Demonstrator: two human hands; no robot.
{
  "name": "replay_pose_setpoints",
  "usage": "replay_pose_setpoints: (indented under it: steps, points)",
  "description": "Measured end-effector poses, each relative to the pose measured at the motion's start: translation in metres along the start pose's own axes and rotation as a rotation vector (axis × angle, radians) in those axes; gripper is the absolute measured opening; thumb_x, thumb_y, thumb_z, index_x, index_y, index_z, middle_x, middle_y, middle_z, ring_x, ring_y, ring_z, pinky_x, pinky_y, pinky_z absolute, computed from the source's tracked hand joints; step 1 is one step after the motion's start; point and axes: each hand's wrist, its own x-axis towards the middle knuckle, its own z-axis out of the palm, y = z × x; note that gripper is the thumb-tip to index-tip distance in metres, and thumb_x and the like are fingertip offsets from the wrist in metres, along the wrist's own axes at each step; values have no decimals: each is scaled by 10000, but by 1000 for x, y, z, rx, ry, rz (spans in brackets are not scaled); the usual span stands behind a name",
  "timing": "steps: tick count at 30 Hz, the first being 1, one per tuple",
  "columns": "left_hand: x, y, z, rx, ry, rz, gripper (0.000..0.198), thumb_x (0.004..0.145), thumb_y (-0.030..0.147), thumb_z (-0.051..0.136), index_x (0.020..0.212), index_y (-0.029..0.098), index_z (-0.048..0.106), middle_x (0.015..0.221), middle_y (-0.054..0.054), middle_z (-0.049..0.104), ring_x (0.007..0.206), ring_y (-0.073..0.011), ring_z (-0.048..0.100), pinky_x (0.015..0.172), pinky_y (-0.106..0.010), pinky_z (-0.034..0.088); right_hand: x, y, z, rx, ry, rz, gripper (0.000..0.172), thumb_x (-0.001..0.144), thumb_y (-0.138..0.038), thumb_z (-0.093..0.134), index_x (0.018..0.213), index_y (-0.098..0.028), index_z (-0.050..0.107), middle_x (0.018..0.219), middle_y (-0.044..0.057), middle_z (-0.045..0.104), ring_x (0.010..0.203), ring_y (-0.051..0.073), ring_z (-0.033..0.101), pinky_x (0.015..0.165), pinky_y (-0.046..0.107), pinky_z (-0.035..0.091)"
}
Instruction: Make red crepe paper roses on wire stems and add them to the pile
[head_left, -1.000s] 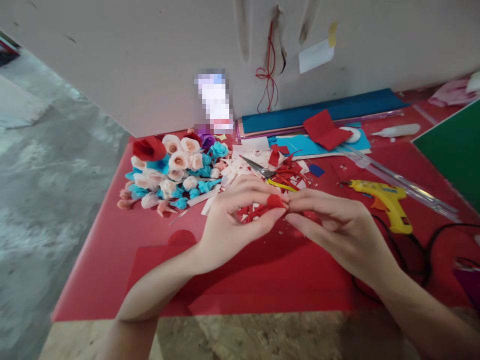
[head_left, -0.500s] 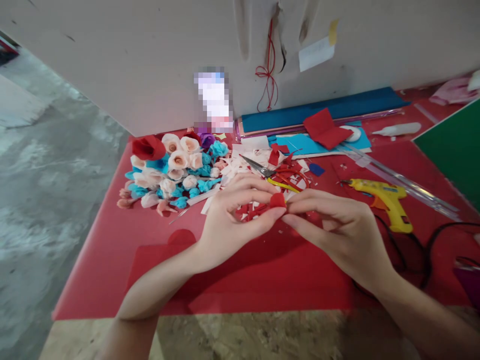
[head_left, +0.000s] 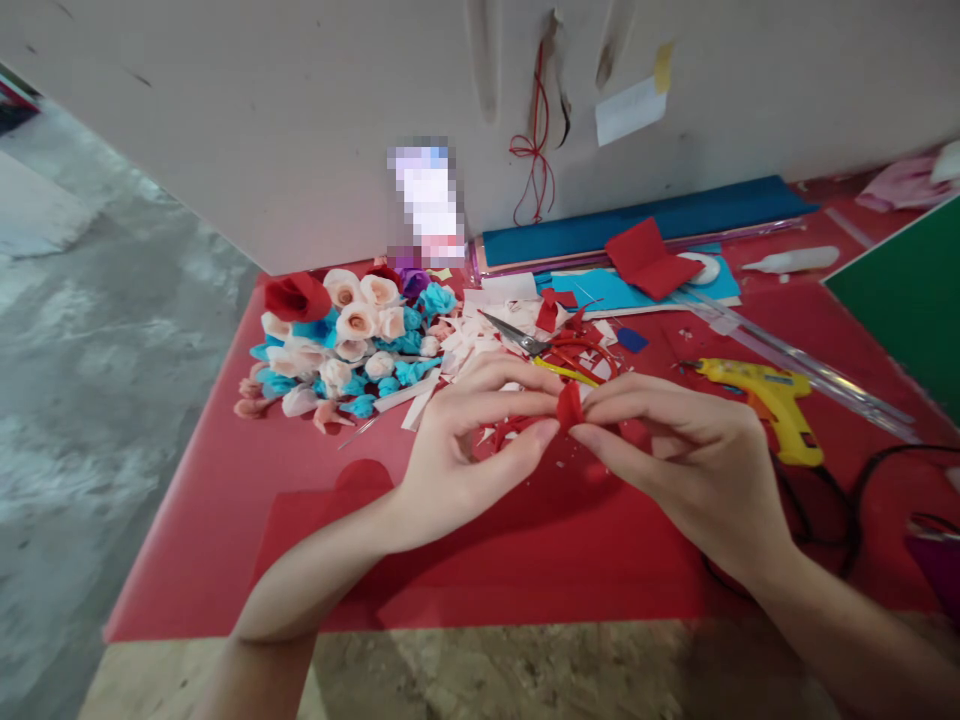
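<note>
A small piece of red paper [head_left: 570, 404] is pinched between my two hands above the table. My left hand [head_left: 480, 455] grips its left side between thumb and fingers. From the other side, my right hand [head_left: 675, 455] holds it with thumb and fingertips. Just beyond my fingers, scissors [head_left: 529, 342] with red and yellow handles lie on a heap of paper scraps [head_left: 480, 330]. A larger red sheet [head_left: 315, 520] lies flat on the table, partly under my left forearm.
Handmade paper flowers [head_left: 345, 340] in white, blue and red crowd the left. A yellow glue gun [head_left: 772, 395] with a black cord lies right, near clear glue sticks [head_left: 810, 365] and a white bottle [head_left: 795, 261]. A phone [head_left: 431, 200] leans on the wall.
My hands have drawn slightly apart at the fingertips. The red paper has turned and moved a little to the right, now showing narrower and more upright between them.
</note>
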Motion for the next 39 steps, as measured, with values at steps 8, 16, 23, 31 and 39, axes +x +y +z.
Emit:
replay_pose_setpoints:
  steps: [8, 16, 23, 31, 39]
  points:
    - [0, 3, 1, 17, 9, 14, 236, 780, 101, 586, 924, 259, 685, 930, -44, 643, 881, -180, 567, 822, -380, 473, 1, 0, 0, -4, 9, -6, 152, 716, -50, 638, 667, -187, 596, 693, -19, 614, 621, 91, 580, 572, 175, 498]
    - [0, 2, 1, 42, 25, 49, 217, 740, 78, 633, 893, 220, 690, 897, -53, 647, 850, -173, 565, 811, -380, 457, 2, 1, 2, 58, 14, -1, 158, 695, -21, 646, 667, -169, 600, 703, -30, 622, 650, 58, 577, 587, 125, 474]
    - [3, 0, 4, 115, 59, 108, 147, 720, 96, 667, 801, 217, 681, 832, -35, 664, 820, -161, 569, 785, -368, 456, 1, 2, 3, 89, 14, 16, 156, 678, -15, 661, 672, -165, 617, 708, -17, 634, 655, 77, 588, 568, 152, 473]
    - [4, -1, 4, 120, 87, 110, 88, 728, 70, 647, 737, 157, 649, 802, -58, 652, 788, -152, 591, 750, -352, 468, 0, 3, 5, 58, 0, 5, 130, 692, -51, 669, 726, -172, 638, 764, -10, 646, 696, 83, 596, 608, 163, 487]
    - [3, -3, 3, 87, 79, 78, 106, 728, 72, 643, 748, 175, 657, 796, -44, 646, 798, -154, 589, 759, -349, 471, 1, 5, 4, 165, -86, 93, 84, 739, -81, 623, 734, -165, 619, 769, -2, 635, 714, 96, 599, 619, 179, 485]
